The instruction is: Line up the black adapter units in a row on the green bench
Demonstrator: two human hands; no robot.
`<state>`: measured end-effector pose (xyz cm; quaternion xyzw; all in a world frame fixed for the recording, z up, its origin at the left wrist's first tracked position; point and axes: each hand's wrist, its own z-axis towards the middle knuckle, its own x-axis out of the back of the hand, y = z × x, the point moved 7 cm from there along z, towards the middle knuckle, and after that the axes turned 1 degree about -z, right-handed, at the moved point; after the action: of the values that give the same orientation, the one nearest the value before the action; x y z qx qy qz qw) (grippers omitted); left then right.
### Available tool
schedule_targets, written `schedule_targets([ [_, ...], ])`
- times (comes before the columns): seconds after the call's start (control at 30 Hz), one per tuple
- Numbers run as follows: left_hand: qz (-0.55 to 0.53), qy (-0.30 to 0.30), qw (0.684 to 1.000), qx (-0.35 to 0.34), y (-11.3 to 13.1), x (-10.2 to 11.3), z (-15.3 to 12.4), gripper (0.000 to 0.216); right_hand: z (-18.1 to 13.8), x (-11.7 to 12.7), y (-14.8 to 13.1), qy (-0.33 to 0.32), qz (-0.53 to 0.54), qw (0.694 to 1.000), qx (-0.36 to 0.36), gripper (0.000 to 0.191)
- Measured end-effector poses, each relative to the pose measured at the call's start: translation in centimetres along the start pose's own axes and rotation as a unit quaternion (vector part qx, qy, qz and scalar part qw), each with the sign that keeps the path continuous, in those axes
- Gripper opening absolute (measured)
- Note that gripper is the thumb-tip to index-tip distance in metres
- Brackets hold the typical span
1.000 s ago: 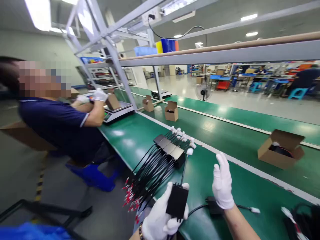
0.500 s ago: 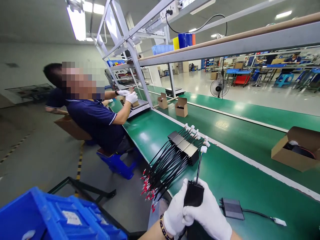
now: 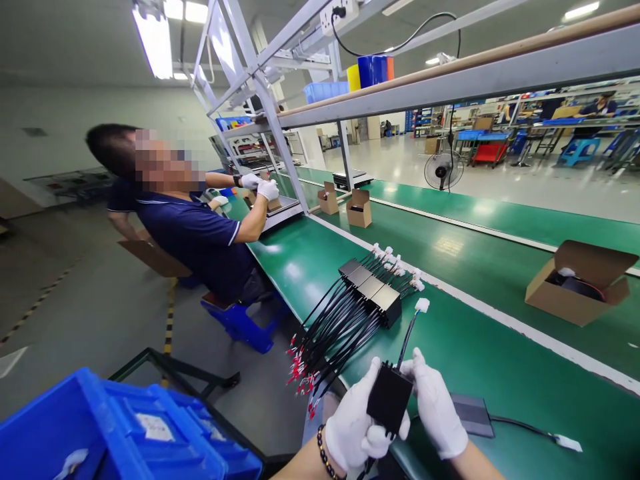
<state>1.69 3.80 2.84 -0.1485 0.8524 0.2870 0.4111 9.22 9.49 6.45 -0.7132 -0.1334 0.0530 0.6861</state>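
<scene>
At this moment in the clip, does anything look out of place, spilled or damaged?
Nothing clearly looks spilled or damaged. One grey module lies alone on the green bench, partly behind the right hand, apart from the neat row of modules, so it looks slightly stray.

You are in a factory assembly hall, as shown by the long green counter (image 3: 470, 360) before your gloved hands (image 3: 347, 423), a row of matching wired black units (image 3: 370, 288) just ahead of them, a seated co-worker (image 3: 195, 233) and striped floor tape (image 3: 170, 323) to their left, and workstations (image 3: 590, 123) far beyond.
</scene>
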Motion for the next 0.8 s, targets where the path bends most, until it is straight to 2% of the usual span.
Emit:
schedule_targets([
  [0.1, 0.002, -0.037, 0.999, -0.004, 0.6, -0.5, -0.3, 0.081, -0.2, -0.4, -0.9, -0.066, 0.027, 0.997, -0.014, 0.071],
  [0.2, 0.002, -0.04, 0.999, 0.004, 0.8, -0.6, -0.4, 0.081, -0.3, -0.1, -1.2, -0.073, 0.025, 0.997, -0.014, 0.074],
  [0.33, 0.019, -0.024, 0.999, 0.007, 0.7, -0.7, -0.1, 0.082, -0.1, 0.1, -0.8, -0.079, 0.032, 0.996, -0.01, 0.068],
  [0.4, 0.042, 0.008, 0.999, -0.003, 0.6, -0.4, 0.0, 0.083, 0.1, 0.3, -0.8, -0.075, 0.033, 0.997, -0.005, 0.059],
  [0.47, 0.094, 0.075, 0.991, -0.049, 1.1, 0.4, -0.3, 0.082, 0.3, 0.4, -0.7, -0.078, 0.031, 0.996, -0.003, 0.046],
  [0.53, 0.182, 0.131, 0.966, -0.128, 2.1, 0.8, -1.0, 0.073, 0.5, 0.5, -0.6, -0.091, 0.034, 0.995, -0.003, 0.035],
  [0.6, 0.283, 0.151, 0.929, -0.186, 2.8, 0.7, -1.9, 0.062, 0.8, 0.9, -0.2, -0.093, 0.056, 0.994, -0.006, 0.028],
  [0.63, 0.326, 0.161, 0.909, -0.204, 3.0, 0.5, -2.3, 0.063, 1.0, 1.2, 0.0, -0.089, 0.073, 0.993, -0.007, 0.027],
  [0.73, 0.408, 0.214, 0.855, -0.238, 3.6, 0.5, -3.4, 0.085, 1.5, 1.9, 0.7, -0.075, 0.108, 0.991, -0.017, 0.026],
  [0.8, 0.445, 0.252, 0.822, -0.249, 3.9, 0.5, -3.7, 0.089, 1.6, 2.2, 0.9, -0.071, 0.108, 0.991, -0.019, 0.027],
])
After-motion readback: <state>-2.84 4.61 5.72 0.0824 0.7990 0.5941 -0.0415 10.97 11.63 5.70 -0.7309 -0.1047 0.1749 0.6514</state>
